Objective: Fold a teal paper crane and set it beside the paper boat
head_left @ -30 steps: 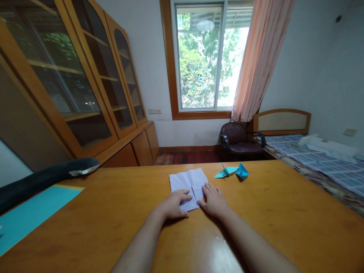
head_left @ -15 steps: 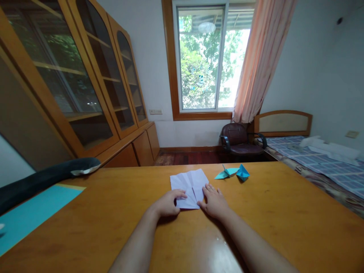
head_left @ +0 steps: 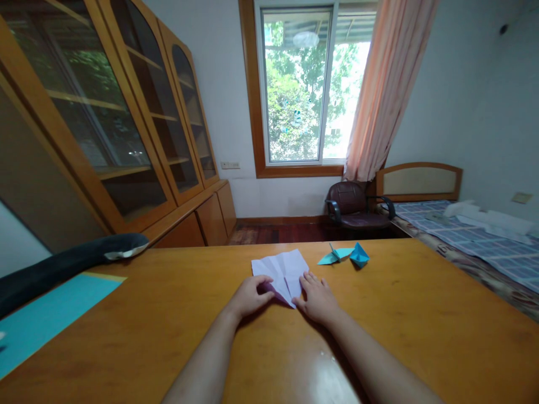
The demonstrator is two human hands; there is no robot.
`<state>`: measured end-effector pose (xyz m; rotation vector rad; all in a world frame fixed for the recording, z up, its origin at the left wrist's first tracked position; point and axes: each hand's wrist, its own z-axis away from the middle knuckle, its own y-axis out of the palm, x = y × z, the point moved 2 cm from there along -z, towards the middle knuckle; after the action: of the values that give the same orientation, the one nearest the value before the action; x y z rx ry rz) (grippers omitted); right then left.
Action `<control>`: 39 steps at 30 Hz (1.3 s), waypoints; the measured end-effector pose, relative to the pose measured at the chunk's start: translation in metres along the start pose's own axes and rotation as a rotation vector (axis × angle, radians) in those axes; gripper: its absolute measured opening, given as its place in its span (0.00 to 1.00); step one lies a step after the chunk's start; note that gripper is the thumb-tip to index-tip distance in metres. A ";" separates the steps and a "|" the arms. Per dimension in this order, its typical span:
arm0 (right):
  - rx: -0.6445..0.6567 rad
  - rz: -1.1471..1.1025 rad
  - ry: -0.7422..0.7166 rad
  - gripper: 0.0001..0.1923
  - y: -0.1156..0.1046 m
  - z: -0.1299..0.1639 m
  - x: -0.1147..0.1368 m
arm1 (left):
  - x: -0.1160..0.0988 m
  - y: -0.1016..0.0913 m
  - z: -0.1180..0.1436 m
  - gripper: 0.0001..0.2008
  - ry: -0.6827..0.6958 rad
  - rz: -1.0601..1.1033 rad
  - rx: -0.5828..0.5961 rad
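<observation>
Far off to the left of both hands, a sheet of turquoise paper [head_left: 50, 314] lies flat near the edge of the wooden table [head_left: 421, 314], and a dark curved chair back [head_left: 63, 264] rises just behind it. Beyond that, along the wall, stands a tall wooden cabinet [head_left: 126, 129] with glass doors. Coming in toward the middle, the left hand [head_left: 249, 295] rests on the table with its fingers curled over the near left corner of a pale folded paper [head_left: 282, 270], lifting that edge so the shadowed underside shows; the thumb seems tucked beneath, though I cannot tell how firm the grip is. Just beside it, the right hand [head_left: 316, 297] lies flat, palm down, fingers spread and pressing the near right part of the same sheet against the table. The two hands sit close together with only the pointed lower tip of the paper between them, and the creased sheet fans out away from the fingertips toward the window [head_left: 309, 84]. A little farther out and to the right of the right hand, two small blue folded paper figures [head_left: 347, 255] sit touching each other on the tabletop. Behind them, off the table, is a dark armchair [head_left: 356, 205] under a peach curtain [head_left: 387, 84], and further right a bed [head_left: 471, 235] with a checked cover.
</observation>
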<state>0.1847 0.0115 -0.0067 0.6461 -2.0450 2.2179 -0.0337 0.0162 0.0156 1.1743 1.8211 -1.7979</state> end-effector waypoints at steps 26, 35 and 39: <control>-0.040 0.001 -0.019 0.34 0.002 0.000 0.001 | -0.003 0.021 -0.004 0.30 0.001 -0.239 -0.081; -0.055 0.015 -0.028 0.33 0.002 0.000 0.002 | -0.002 0.028 -0.005 0.23 0.074 -0.411 -0.012; -0.050 0.016 -0.024 0.32 0.002 0.000 0.002 | -0.004 0.031 -0.005 0.19 0.113 -0.484 0.008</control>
<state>0.1821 0.0104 -0.0082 0.6577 -2.1169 2.1699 -0.0075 0.0155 -0.0013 0.9033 2.3194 -2.0156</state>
